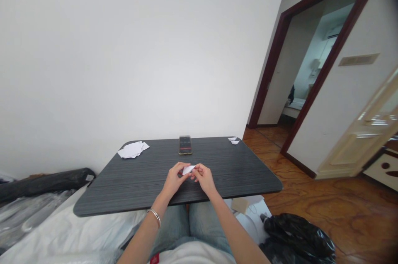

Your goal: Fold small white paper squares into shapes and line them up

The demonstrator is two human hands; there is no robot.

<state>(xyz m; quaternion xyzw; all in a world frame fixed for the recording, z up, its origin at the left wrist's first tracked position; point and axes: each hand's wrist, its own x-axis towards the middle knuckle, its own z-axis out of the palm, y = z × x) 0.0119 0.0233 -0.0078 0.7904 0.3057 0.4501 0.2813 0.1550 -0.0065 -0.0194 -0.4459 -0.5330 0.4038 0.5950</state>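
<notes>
A small folded piece of white paper (pixel 188 169) is held between both hands, above the near middle of the dark table (pixel 139 185). My left hand (pixel 174 179) pinches its left end between thumb and fingers. On the other end, the fingers of my right hand (pixel 203 177) are closed, with the thumb against the paper. Just beyond the hands a phone (pixel 185 145) lies with its screen lit. Two small folded white papers (pixel 234 140) rest at the table's far right corner, and a pile of white paper sheets (pixel 132 150) is at the far left.
A white wall (pixel 139 48) rises behind the table. Black plastic bags (pixel 298 235) lie on the wooden floor (pixel 307 201) at the right. Left of the table are a long black roll (pixel 46 183) and white plastic-wrapped bedding (pixel 77 231). A doorway with a dark red frame (pixel 275 69) stands at the right.
</notes>
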